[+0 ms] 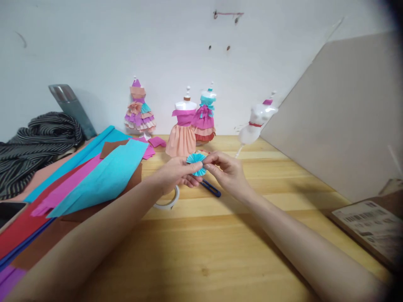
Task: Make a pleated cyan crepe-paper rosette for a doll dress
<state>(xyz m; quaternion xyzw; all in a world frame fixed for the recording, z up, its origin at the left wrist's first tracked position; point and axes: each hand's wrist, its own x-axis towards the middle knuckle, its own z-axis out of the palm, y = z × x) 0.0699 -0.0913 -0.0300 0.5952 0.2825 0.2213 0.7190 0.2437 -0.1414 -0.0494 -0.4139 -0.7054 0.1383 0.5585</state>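
Note:
Both my hands meet over the middle of the wooden table (220, 235). My left hand (176, 173) and my right hand (227, 171) pinch a small pleated turquoise paper rosette (195, 162) between their fingertips, from the left and the right. Under my left hand lies a roll of white tape (167, 202). Below my right hand's fingers lie dark blue scissors (210, 188). Just behind the rosette stands a small mannequin in a pink and peach paper dress (183, 131).
Sheets of turquoise, pink, red and brown paper (103, 178) spread at the left. Two more dressed mannequins (139, 110) (205, 118) and a bare white one (256, 123) stand by the wall. Striped cloth (37, 144) lies far left, a cardboard sheet (343, 117) leans at right.

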